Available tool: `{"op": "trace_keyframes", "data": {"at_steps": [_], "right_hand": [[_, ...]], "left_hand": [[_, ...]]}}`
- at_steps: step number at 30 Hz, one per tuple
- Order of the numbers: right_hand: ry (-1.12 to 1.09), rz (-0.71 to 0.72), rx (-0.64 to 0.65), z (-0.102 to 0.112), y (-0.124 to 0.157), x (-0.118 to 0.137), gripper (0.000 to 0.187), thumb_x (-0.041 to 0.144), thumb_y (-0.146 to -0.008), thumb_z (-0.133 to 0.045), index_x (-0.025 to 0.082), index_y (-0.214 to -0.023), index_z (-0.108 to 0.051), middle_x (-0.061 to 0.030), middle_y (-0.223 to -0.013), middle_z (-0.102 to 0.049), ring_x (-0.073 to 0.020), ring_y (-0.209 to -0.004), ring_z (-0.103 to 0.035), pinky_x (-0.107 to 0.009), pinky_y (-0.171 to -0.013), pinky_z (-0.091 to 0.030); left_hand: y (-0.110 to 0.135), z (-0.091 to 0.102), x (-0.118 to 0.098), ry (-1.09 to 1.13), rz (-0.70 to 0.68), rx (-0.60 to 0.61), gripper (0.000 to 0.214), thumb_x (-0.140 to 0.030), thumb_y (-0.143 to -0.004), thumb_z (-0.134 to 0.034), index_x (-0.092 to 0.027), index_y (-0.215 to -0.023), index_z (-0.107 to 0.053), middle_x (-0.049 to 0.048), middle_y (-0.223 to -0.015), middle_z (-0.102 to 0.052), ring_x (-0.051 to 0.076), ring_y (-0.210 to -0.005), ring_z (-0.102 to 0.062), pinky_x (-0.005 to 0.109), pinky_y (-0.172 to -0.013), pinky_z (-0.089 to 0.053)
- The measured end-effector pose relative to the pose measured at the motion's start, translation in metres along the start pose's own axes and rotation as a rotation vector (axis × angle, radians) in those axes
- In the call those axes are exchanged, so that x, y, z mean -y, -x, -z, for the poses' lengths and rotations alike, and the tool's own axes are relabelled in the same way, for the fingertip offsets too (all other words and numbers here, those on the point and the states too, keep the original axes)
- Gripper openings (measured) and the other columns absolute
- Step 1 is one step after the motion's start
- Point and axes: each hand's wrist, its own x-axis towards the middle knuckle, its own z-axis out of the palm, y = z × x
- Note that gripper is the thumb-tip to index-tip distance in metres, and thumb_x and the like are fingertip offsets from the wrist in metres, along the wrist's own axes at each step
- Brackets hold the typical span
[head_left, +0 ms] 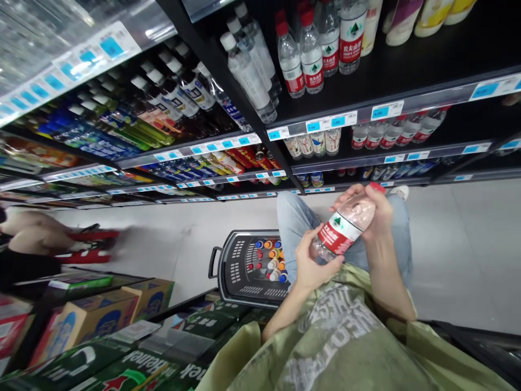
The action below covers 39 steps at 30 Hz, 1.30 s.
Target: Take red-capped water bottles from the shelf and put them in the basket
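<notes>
Both my hands hold one clear water bottle with a red label and red cap, tilted in front of my chest. My left hand grips its base from below with fingers wrapped round it. My right hand is closed round the neck end, near the cap. Beneath the bottle are my legs in light blue jeans, and beside them on the floor stands a dark shopping basket holding several bottles with coloured caps.
Black shelves with blue price tags fill the upper view, stocked with water and drink bottles. Green beer cartons and cardboard boxes are stacked at the lower left. Another person with a red basket is at the far left. Pale floor runs between.
</notes>
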Motion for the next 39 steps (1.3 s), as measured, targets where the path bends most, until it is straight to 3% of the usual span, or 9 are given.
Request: {"op": "trace_keyframes", "data": {"at_steps": [4, 7, 12, 16, 20, 27, 30, 33, 39], "right_hand": [[0.031, -0.042, 0.029, -0.005, 0.001, -0.005, 0.034, 0.053, -0.077, -0.083, 0.024, -0.076, -0.066, -0.0032, -0.073, -0.075, -0.027, -0.074, -0.078, -0.05, -0.077, -0.07], [0.016, -0.088, 0.029, -0.009, 0.0, -0.012, 0.034, 0.051, -0.078, -0.084, 0.023, -0.076, -0.065, -0.0034, -0.073, -0.075, -0.028, -0.076, -0.079, -0.052, -0.079, -0.07], [-0.018, -0.094, 0.043, -0.01, -0.004, -0.019, 0.038, 0.052, -0.076, -0.088, 0.023, -0.076, -0.064, -0.0019, -0.071, -0.074, -0.0266, -0.072, -0.078, -0.049, -0.074, -0.071], [-0.013, -0.08, 0.001, -0.009, -0.007, -0.021, 0.04, 0.056, -0.079, -0.086, 0.023, -0.077, -0.064, -0.0015, -0.072, -0.075, -0.0247, -0.07, -0.079, -0.044, -0.071, -0.072], [0.064, -0.074, -0.027, -0.008, -0.007, -0.022, 0.042, 0.059, -0.081, -0.086, 0.022, -0.078, -0.065, -0.0008, -0.069, -0.074, -0.0215, -0.063, -0.076, -0.036, -0.063, -0.069], [0.643, -0.152, 0.371, -0.026, 0.018, -0.073, 0.063, 0.046, -0.076, -0.093, 0.023, -0.132, -0.071, 0.0024, -0.071, -0.076, -0.0179, -0.061, -0.07, -0.03, -0.064, -0.061], [0.805, -0.271, 0.575, -0.038, 0.032, -0.13, 0.101, 0.04, -0.061, -0.102, 0.027, -0.151, -0.057, -0.0033, -0.108, -0.081, -0.0248, -0.092, -0.077, -0.042, -0.092, -0.065], [0.873, -0.346, 0.694, -0.042, 0.047, -0.189, 0.123, 0.04, -0.042, -0.108, 0.026, -0.152, -0.055, -0.0115, -0.151, -0.064, -0.0338, -0.135, -0.064, -0.05, -0.123, -0.048], [0.913, -0.547, 0.769, -0.033, 0.056, -0.255, 0.127, 0.044, -0.05, -0.105, 0.026, -0.16, -0.044, -0.011, -0.146, -0.066, -0.0336, -0.133, -0.065, -0.051, -0.121, -0.049]], "left_hand": [[0.005, 0.003, 0.006, 0.502, 0.453, 0.165, 0.073, -0.083, -0.084, -0.068, -0.02, -0.12, -0.061, 0.0043, -0.07, -0.072, 0.025, -0.051, -0.069, 0.037, -0.046, -0.058], [0.01, 0.006, 0.008, 0.581, 0.521, 0.188, 0.076, -0.088, -0.082, -0.065, -0.021, -0.115, -0.061, 0.0035, -0.06, -0.067, 0.026, -0.047, -0.067, 0.037, -0.043, -0.055], [0.017, 0.009, 0.011, 0.456, 0.393, 0.163, 0.07, -0.076, -0.094, -0.061, -0.022, -0.137, -0.053, 0.0076, -0.087, -0.075, 0.024, -0.06, -0.072, 0.037, -0.052, -0.061], [0.015, 0.009, 0.009, -0.002, 0.131, 0.067, 0.077, -0.058, -0.086, -0.081, -0.021, -0.146, -0.051, 0.0166, -0.131, -0.07, 0.029, -0.106, -0.076, 0.045, -0.091, -0.066], [0.003, 0.019, 0.003, -0.262, -0.073, 0.082, 0.075, -0.043, -0.084, -0.085, -0.02, -0.148, -0.051, 0.0166, -0.137, -0.065, 0.031, -0.125, -0.068, 0.049, -0.108, -0.059], [-0.01, 0.104, -0.012, -0.294, -0.177, 0.059, 0.05, -0.036, -0.1, -0.064, -0.024, -0.148, -0.057, 0.0179, -0.14, -0.061, 0.028, -0.118, -0.068, 0.043, -0.093, -0.065], [-0.008, 0.156, -0.026, -0.452, -0.095, 0.356, 0.044, -0.025, -0.095, -0.067, -0.026, -0.139, -0.068, 0.0145, -0.132, -0.068, 0.027, -0.114, -0.071, 0.044, -0.097, -0.065], [-0.002, 0.2, -0.029, -0.473, 0.026, 0.635, 0.041, -0.013, -0.088, -0.065, -0.027, -0.124, -0.077, 0.0106, -0.121, -0.073, 0.026, -0.116, -0.072, 0.044, -0.102, -0.064], [0.023, 0.242, 0.011, -0.366, 0.246, 0.793, 0.038, -0.014, -0.07, -0.063, -0.023, -0.105, -0.076, 0.011, -0.121, -0.07, 0.028, -0.111, -0.07, 0.042, -0.097, -0.061]]}}
